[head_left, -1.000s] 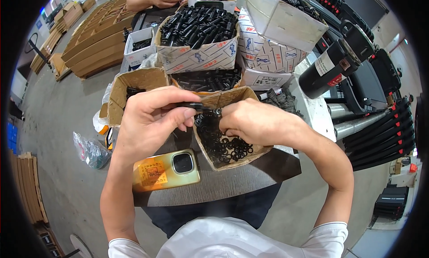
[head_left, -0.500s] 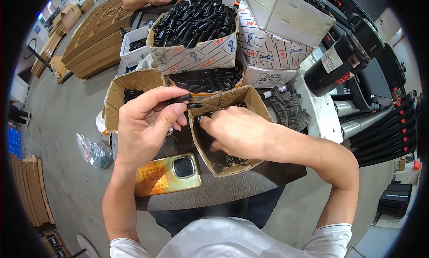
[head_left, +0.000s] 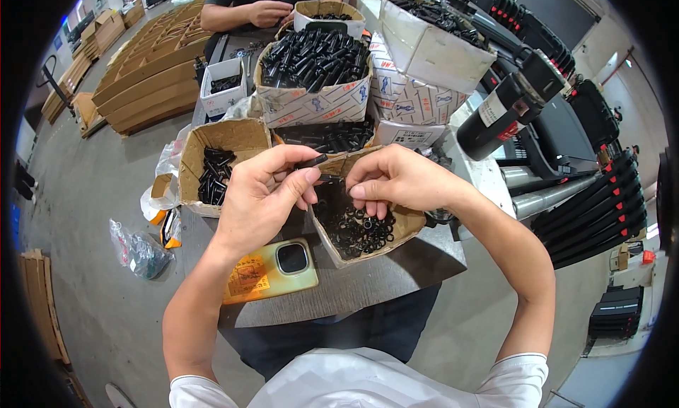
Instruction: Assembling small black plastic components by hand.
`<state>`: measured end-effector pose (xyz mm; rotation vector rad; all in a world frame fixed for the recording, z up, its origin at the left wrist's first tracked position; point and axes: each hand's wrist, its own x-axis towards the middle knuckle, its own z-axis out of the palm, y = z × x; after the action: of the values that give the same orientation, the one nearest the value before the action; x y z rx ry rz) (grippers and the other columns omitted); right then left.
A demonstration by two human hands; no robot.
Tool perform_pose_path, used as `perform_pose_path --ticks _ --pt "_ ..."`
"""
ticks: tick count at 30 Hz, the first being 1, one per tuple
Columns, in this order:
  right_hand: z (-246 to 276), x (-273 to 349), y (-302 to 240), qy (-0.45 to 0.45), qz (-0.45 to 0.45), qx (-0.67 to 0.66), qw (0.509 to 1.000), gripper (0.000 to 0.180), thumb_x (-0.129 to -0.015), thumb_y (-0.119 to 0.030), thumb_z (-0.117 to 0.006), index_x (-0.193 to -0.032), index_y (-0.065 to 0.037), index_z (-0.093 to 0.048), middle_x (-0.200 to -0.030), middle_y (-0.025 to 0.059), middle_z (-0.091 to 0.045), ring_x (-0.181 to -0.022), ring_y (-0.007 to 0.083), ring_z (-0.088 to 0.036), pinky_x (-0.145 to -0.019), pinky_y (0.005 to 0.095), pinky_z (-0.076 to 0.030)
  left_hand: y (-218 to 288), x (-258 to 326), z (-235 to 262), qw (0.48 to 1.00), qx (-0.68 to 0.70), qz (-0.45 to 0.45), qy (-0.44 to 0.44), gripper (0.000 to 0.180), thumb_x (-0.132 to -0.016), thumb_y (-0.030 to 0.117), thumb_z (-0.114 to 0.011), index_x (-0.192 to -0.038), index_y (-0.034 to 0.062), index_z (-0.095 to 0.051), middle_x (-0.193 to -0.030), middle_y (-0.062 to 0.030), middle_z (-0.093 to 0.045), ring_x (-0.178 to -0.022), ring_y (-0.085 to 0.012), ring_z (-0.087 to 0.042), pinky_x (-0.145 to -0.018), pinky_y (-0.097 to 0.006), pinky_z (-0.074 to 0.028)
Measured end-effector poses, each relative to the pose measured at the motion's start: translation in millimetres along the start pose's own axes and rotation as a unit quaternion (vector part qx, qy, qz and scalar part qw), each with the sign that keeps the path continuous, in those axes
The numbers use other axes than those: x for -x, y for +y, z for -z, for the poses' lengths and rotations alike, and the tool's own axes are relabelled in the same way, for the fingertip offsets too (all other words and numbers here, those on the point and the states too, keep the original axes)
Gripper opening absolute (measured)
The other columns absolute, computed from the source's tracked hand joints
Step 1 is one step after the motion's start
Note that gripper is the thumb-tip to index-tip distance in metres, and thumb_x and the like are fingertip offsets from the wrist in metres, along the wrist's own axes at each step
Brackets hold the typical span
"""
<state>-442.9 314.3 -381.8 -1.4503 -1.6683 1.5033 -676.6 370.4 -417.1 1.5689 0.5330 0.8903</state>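
Note:
My left hand pinches two short black bolt-like pins between thumb and fingers, their ends pointing right. Just across from them, my right hand is closed at the fingertips on what looks like a small black ring, mostly hidden by the fingers. Both hands are above an open cardboard box with many loose black rings at its bottom. Left of it, a second cardboard box contains more black pins, partly covered by my left hand.
A phone lies near the table's front edge. Behind are a heaped box of black pins, a white box and a black tumbler. Across the table, another person's hand is at work. Plastic bags hang at left.
My right hand has come up out of the ring box and closed in beside the pins in my left hand. The view has shifted, showing more of the person opposite.

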Motion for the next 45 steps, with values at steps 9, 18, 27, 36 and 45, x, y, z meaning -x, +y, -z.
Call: perform_pose_path --ticks 9,18,27,36,45 --pt "-3 26 3 0.04 -0.004 -0.262 0.964 0.018 -0.098 -0.01 -0.059 -0.109 0.003 -0.062 -0.09 0.0133 -0.07 -0.072 0.0157 -0.069 -0.067 0.026 -0.058 -2 4 -15 0.996 0.087 0.016 -0.016 0.022 -0.095 0.004 -0.061 -0.115 -0.006 -0.06 -0.085 -0.0083 -0.067 -0.071 -0.0106 -0.065 -0.061 -0.023 -0.054" --pt "-12 28 2 0.071 0.0 -0.261 0.963 0.022 -0.096 -0.01 -0.061 -0.112 0.005 -0.064 -0.089 0.0133 -0.07 -0.073 0.0158 -0.069 -0.069 0.0256 -0.059 -4 7 -23 0.997 0.08 0.012 -0.003 0.022 -0.095 0.005 -0.061 -0.115 -0.0069 -0.06 -0.084 -0.0079 -0.067 -0.071 -0.0104 -0.065 -0.061 -0.023 -0.054" --pt "-19 22 -1 0.081 0.035 -0.282 0.955 0.029 -0.096 -0.013 -0.063 -0.119 0.004 -0.062 -0.092 0.013 -0.068 -0.076 0.0143 -0.067 -0.069 0.0261 -0.058 -6 8 -26 0.99 0.143 0.014 0.011 0.026 -0.096 0.007 -0.061 -0.116 -0.0081 -0.058 -0.088 -0.012 -0.069 -0.071 -0.0126 -0.067 -0.061 -0.025 -0.056" --pt "-31 19 -16 0.149 0.112 -0.203 0.961 0.026 -0.098 -0.012 -0.06 -0.12 0.001 -0.061 -0.089 0.011 -0.07 -0.073 0.0121 -0.066 -0.067 0.0245 -0.057 -7 6 -26 0.955 0.282 0.093 0.025 0.024 -0.097 0.015 -0.063 -0.11 -0.0045 -0.058 -0.089 -0.013 -0.07 -0.07 -0.0153 -0.069 -0.062 -0.026 -0.058" --pt "-34 11 -23 0.107 0.112 -0.281 0.947 0.023 -0.1 -0.016 -0.057 -0.114 0.001 -0.066 -0.086 0.0067 -0.069 -0.069 0.0091 -0.064 -0.061 0.0228 -0.054 -5 8 -25 0.931 0.358 0.07 0.02 0.024 -0.098 0.015 -0.061 -0.112 -0.0043 -0.058 -0.087 -0.0115 -0.069 -0.069 -0.015 -0.068 -0.063 -0.025 -0.058"
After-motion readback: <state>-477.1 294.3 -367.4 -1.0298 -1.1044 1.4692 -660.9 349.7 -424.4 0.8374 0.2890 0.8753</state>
